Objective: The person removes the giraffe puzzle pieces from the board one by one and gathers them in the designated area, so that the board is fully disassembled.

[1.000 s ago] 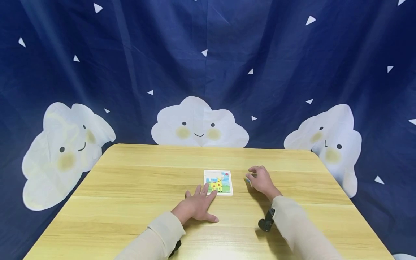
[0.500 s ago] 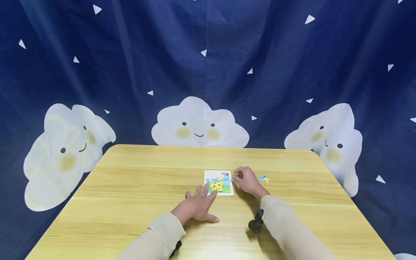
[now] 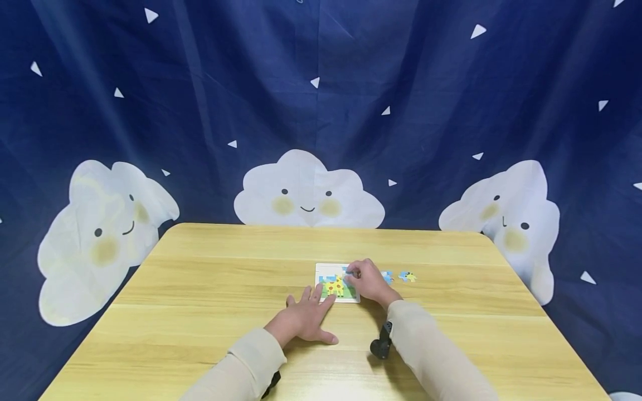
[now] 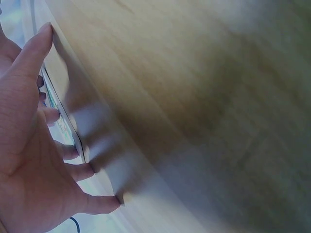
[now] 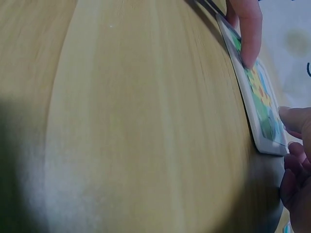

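Note:
A small giraffe jigsaw puzzle [image 3: 333, 287] lies in a white-edged tray [image 3: 327, 268] near the middle of the table; part of its upper left shows bare white. My left hand [image 3: 303, 318] is spread flat, its fingertips resting on the tray's lower left. At the upper right of the puzzle, my right hand [image 3: 368, 281] has curled fingers that pinch a small blue puzzle piece, mostly hidden by the fingers. In the right wrist view, the right thumb [image 5: 294, 117] is right at the tray's edge, with the left finger [image 5: 250, 36] on the picture.
Two loose pieces lie to the right of the tray: a blue one [image 3: 388, 277] partly behind my right hand, and a blue-and-yellow one [image 3: 408, 276]. The wooden table [image 3: 215, 312] ends at a dark blue curtain [image 3: 321, 122] with cloud prints.
My right hand has moved left from beside the tray to over the puzzle's upper right, uncovering the loose pieces. The left hand has stayed in place.

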Demonstrator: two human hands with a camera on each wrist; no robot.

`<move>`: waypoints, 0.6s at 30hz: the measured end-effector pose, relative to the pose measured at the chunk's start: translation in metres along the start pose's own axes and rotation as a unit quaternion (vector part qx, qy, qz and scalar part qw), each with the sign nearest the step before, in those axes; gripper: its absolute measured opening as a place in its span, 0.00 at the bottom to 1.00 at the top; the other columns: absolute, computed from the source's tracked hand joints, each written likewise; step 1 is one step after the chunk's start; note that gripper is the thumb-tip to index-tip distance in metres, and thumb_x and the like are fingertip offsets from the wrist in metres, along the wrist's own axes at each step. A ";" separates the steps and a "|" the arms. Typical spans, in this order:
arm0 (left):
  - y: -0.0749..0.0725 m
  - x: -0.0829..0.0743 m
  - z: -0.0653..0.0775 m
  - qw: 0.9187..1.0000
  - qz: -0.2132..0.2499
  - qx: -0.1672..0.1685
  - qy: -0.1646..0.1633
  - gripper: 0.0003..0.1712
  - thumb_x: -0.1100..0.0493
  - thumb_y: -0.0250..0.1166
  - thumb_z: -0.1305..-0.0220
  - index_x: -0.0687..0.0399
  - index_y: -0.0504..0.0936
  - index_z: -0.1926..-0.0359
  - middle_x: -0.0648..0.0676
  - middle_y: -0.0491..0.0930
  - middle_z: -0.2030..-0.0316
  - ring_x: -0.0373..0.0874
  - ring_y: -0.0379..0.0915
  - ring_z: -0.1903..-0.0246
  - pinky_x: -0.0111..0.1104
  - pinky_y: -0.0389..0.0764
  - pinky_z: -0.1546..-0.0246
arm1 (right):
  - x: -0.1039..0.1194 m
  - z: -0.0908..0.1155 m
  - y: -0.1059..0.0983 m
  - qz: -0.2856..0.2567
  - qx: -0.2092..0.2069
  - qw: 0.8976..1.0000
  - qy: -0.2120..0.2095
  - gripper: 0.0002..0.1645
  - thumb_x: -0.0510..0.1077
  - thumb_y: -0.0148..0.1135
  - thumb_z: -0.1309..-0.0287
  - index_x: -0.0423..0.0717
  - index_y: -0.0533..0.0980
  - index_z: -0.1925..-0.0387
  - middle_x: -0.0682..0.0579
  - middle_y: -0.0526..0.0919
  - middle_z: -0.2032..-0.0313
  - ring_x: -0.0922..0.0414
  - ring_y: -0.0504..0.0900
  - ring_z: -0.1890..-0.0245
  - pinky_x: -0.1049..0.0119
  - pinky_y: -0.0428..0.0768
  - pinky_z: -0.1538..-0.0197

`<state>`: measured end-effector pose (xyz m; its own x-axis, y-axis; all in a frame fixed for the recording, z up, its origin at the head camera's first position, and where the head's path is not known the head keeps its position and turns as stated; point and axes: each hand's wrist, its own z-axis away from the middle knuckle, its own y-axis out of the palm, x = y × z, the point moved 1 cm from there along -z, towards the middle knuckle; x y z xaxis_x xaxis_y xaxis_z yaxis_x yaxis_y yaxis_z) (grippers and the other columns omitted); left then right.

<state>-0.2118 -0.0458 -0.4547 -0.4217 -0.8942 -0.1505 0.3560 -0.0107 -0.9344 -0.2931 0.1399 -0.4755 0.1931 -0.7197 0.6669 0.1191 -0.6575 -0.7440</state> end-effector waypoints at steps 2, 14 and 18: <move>0.000 0.000 0.000 1.000 0.000 0.000 0.000 0.58 0.22 0.59 0.54 0.40 0.51 0.27 0.60 0.44 0.27 0.62 0.44 0.30 0.67 0.55 0.43 | 0.002 0.001 0.001 0.004 0.005 1.000 -0.004 0.12 0.42 0.63 0.42 0.42 0.80 0.56 0.49 0.73 0.63 0.56 0.69 0.65 0.61 0.72 0.60; 0.000 0.000 0.000 1.000 0.001 -0.002 0.004 0.57 0.22 0.58 0.54 0.40 0.52 0.27 0.61 0.44 0.27 0.62 0.44 0.30 0.67 0.56 0.44 | 0.006 -0.002 0.003 0.027 0.015 0.999 0.026 0.11 0.43 0.64 0.42 0.48 0.80 0.57 0.49 0.72 0.58 0.52 0.68 0.55 0.52 0.69 0.47; 0.000 0.000 0.001 1.000 0.000 0.002 0.003 0.57 0.22 0.58 0.54 0.40 0.51 0.27 0.60 0.44 0.27 0.62 0.44 0.30 0.67 0.55 0.44 | 0.007 -0.002 0.004 0.032 0.017 0.999 0.031 0.10 0.44 0.63 0.42 0.49 0.80 0.58 0.48 0.71 0.56 0.50 0.67 0.54 0.50 0.68 0.46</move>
<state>-0.2111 -0.0465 -0.4541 -0.4274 -0.8911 -0.1525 0.3593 -0.0126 -0.9331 -0.2930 0.1319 -0.4738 0.1409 -0.7728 0.6188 0.1416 -0.6029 -0.7852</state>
